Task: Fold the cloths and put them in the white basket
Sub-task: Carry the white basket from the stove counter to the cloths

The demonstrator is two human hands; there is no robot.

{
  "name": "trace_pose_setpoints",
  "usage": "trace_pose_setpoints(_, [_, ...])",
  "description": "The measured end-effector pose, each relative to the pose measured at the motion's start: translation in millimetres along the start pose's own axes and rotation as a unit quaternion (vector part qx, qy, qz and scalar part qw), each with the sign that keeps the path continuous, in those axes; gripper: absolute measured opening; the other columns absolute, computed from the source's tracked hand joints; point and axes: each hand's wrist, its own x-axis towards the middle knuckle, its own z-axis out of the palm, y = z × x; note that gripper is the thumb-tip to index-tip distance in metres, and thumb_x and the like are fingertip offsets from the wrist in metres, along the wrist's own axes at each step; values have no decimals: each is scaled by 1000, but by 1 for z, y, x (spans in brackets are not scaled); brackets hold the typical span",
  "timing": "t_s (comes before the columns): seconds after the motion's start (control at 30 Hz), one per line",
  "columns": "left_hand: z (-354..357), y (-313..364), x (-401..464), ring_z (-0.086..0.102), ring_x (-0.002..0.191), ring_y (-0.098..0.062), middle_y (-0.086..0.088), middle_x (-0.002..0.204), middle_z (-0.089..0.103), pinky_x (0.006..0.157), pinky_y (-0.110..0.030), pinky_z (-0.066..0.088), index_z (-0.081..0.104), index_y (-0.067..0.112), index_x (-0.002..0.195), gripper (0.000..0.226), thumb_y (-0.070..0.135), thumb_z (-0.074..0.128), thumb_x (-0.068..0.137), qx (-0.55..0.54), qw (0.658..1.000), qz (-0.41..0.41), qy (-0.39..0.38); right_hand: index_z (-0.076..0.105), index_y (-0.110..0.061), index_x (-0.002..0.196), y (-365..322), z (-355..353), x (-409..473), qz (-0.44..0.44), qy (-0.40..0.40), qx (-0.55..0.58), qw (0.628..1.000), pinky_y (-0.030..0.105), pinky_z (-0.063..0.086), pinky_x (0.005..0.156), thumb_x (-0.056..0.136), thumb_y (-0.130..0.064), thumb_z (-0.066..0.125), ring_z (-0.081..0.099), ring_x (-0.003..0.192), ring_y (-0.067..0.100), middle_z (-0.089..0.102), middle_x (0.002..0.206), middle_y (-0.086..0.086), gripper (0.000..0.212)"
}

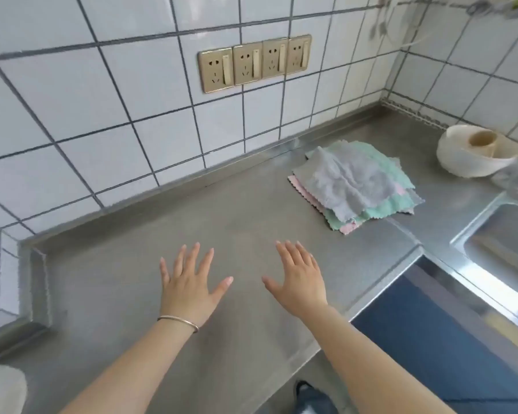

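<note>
The tiled wall (102,100) fills the upper half of the view and meets a second tiled wall at the far right corner. Below it, the steel bench (168,234) runs from the near left to the far right corner. A sink (502,240) is set into the bench at the right edge. The pile of cloths (356,183) lies unfolded on the bench, far right of centre, near the wall; a grey cloth is on top, with green and pink cloths beneath it. The white basket (467,159) stands on the bench just beyond the pile, toward the right corner, apart from the cloths; a small tan cup (483,140) sits inside it. A row of four gold sockets (254,62) is mounted on the wall above the bench. The left hand (189,289) and the right hand (301,282) are both spread flat, palms down, over bare bench near the front edge, fingers released and grasping nothing, well apart from the cloths. A thin bracelet (178,321) circles the left wrist.
</note>
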Motion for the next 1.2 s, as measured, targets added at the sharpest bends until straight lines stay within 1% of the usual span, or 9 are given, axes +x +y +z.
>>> trace_pose_setpoints(0.2, [-4, 27, -25, 4, 146, -23, -1, 157, 15, 115, -55, -2, 23, 30, 145, 96, 77, 1, 64, 25, 983, 182, -15, 6, -28, 148, 3, -4, -97, 99, 58, -36, 993, 37, 0, 119, 87, -59, 39, -3, 146, 18, 7, 158, -3, 76])
trace_pose_setpoints(0.3, [-3, 68, -48, 8, 145, -24, -2, 156, 19, 114, -56, 1, 26, 29, 144, 111, 86, -14, 57, 23, 961, 273, -25, 8, -28, 149, 20, -15, -159, 170, 108, -52, 978, 37, -4, 117, 87, -60, 38, -3, 146, 18, 6, 158, -3, 75])
trace_pose_setpoints(0.4, [1, 115, -79, 12, 145, -26, -4, 155, 22, 113, -57, 3, 29, 28, 143, 119, 84, -24, 53, 9, 939, 343, -34, 8, -29, 149, 36, -19, -212, 240, 134, -46, 961, 37, -4, 117, 87, -60, 38, -3, 146, 17, 7, 158, -4, 76])
trace_pose_setpoints(0.53, [8, 171, -148, 11, 145, -23, -1, 156, 17, 114, -57, 4, 24, 30, 145, 117, 84, -24, 53, 9, 887, 458, -57, 10, -31, 148, 57, -25, -306, 350, 202, -27, 914, 34, -7, 115, 86, -62, 37, -2, 146, 16, 9, 158, -6, 75])
trace_pose_setpoints(0.63, [11, 199, -207, 6, 145, -20, 2, 157, 11, 116, -53, 4, 14, 33, 146, 118, 83, -30, 49, 24, 856, 511, -71, 9, -31, 148, 59, -19, -382, 423, 220, 7, 879, 34, 2, 119, 80, -67, 28, 1, 146, 14, 11, 157, -7, 79])
trace_pose_setpoints(0.7, [14, 213, -250, 8, 145, -20, 2, 157, 14, 117, -53, 6, 16, 32, 146, 115, 85, -25, 52, 21, 836, 543, -79, 11, -30, 148, 56, -14, -433, 466, 243, 26, 850, 33, 7, 119, 73, -70, 20, 3, 145, 14, 14, 157, -7, 85])
trace_pose_setpoints(0.8, [16, 231, -322, 7, 145, -20, 2, 156, 14, 116, -53, 4, 15, 32, 146, 99, 79, -7, 62, 13, 805, 586, -93, 13, -28, 148, 53, -10, -511, 508, 267, 35, 818, 34, 8, 118, 85, -61, 38, 4, 145, 14, 14, 156, -6, 76])
trace_pose_setpoints(0.9, [13, 244, -411, 9, 145, -20, 2, 155, 19, 116, -53, 6, 18, 32, 145, 85, 74, 8, 72, -7, 770, 630, -97, 15, -29, 148, 43, -7, -599, 540, 300, 25, 786, 34, 8, 117, 86, -56, 44, 6, 145, 15, 16, 156, -6, 73])
trace_pose_setpoints(1.2, [-4, 296, -641, 9, 145, -22, 2, 154, 20, 117, -55, 4, 17, 32, 145, 73, 70, 22, 82, -56, 698, 706, -107, 29, -24, 143, 25, -24, -821, 585, 370, -18, 721, 37, 17, 115, 85, -48, 47, 21, 141, 19, 32, 150, -1, 65])
